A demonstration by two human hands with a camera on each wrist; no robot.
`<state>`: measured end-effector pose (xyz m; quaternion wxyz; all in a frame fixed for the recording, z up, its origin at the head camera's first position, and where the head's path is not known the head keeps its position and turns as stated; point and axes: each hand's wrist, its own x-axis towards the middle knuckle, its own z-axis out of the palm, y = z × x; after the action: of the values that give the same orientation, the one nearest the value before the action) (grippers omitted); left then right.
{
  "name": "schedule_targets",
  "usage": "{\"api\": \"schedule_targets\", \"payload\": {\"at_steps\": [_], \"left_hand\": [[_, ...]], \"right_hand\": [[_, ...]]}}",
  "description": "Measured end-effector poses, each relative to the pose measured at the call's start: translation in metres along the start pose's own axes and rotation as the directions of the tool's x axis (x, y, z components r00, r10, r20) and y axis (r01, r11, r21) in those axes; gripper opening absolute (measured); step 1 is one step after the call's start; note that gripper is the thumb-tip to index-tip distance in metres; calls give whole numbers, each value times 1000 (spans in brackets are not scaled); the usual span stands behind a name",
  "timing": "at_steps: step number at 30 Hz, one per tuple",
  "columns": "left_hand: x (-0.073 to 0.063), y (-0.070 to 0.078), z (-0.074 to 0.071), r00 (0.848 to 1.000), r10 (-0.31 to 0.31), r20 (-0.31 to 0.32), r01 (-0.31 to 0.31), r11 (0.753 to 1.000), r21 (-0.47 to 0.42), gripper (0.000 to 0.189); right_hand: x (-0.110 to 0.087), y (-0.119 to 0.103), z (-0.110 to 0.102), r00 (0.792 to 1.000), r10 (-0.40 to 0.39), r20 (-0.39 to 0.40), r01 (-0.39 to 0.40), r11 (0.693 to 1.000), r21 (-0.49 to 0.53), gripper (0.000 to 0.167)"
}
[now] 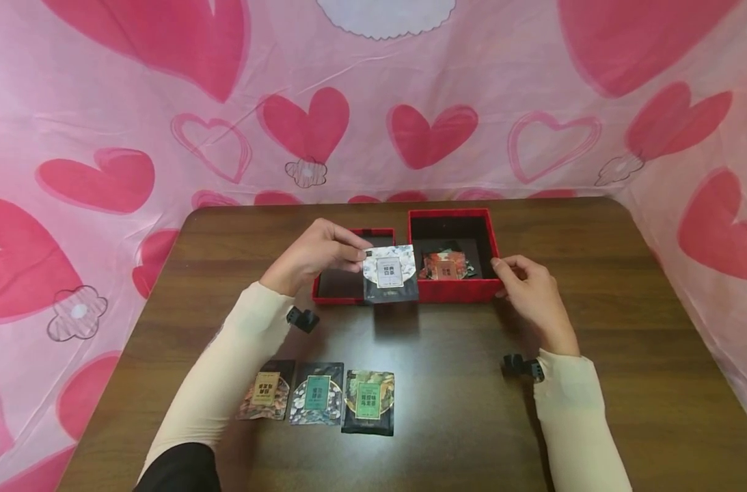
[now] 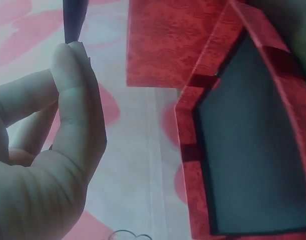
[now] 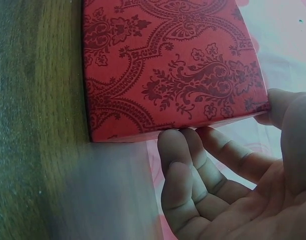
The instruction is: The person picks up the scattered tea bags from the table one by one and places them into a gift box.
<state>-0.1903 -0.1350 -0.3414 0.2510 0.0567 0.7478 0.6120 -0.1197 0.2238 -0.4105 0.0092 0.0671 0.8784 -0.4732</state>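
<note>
On the tabletop (image 1: 447,437), an orange-labelled sachet (image 1: 266,391), a teal-labelled sachet (image 1: 316,395) and a green sachet (image 1: 368,403) are lying in a row near us. Beyond them, our left hand (image 1: 314,256) is pinching the left edge of a white-topped sachet (image 1: 389,273), which we are holding up before a shallow red tray (image 1: 336,301) and a deeper red box (image 1: 459,292). Other sachets (image 1: 445,265) are lying inside the box; our right hand (image 1: 533,294) is holding its right side.
</note>
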Motion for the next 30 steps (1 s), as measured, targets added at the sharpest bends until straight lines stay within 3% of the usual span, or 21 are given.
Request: {"api": "schedule_targets", "payload": {"at_steps": [19,30], "left_hand": [[46,21,18,1000,-4,-15,2,995,-97,24],[62,20,29,1000,-10,-14,8,992,-123,22]], "right_hand": [[0,-1,-3,1000,12,25,-12,1000,-10,65],[-2,1,-3,1000,14,25,-14,1000,-19,62]]}}
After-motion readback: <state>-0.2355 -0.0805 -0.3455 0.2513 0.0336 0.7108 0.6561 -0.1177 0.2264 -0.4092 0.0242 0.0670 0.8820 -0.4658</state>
